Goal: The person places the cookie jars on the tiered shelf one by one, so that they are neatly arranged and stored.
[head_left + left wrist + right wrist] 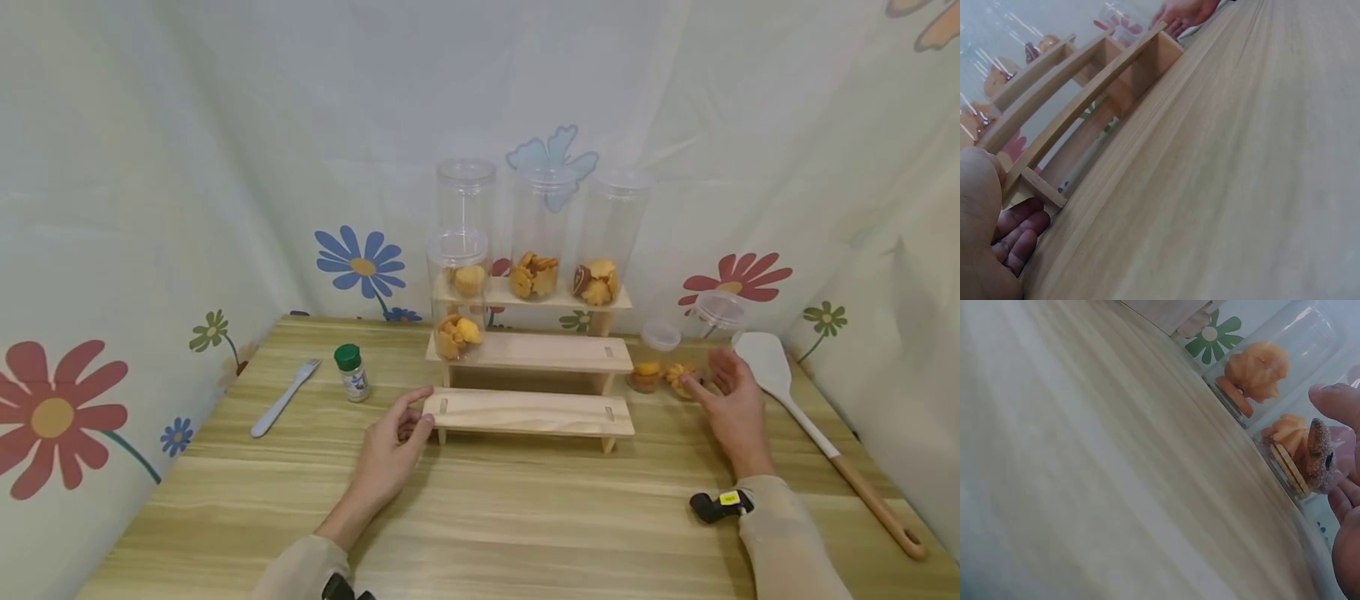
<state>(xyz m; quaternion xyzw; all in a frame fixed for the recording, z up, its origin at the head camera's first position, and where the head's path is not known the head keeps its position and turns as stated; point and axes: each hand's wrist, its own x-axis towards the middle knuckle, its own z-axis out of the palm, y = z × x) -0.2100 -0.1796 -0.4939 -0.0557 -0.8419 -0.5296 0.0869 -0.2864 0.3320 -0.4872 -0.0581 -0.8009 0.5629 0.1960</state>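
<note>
A three-step wooden display stand (528, 410) stands on the table. My left hand (390, 446) grips the left end of its lowest step; in the left wrist view the thumb lies on the board and the other fingers curl below it. To the right of the stand are two clear jars with cookies. My right hand (733, 412) reaches to the farther-right jar (718, 310), thumb and fingers spread around its side. A sugar-coated cookie (1319, 456) shows inside it in the right wrist view. The other jar (660, 337) stands just left of it.
Three tall clear jars, one a cookie jar (534, 271), line the top step. Another cookie jar (457, 329) sits at the middle step's left end. A fork (287, 398) and a green-capped shaker (352, 375) lie left; a white spatula (772, 367) with wooden handle lies right.
</note>
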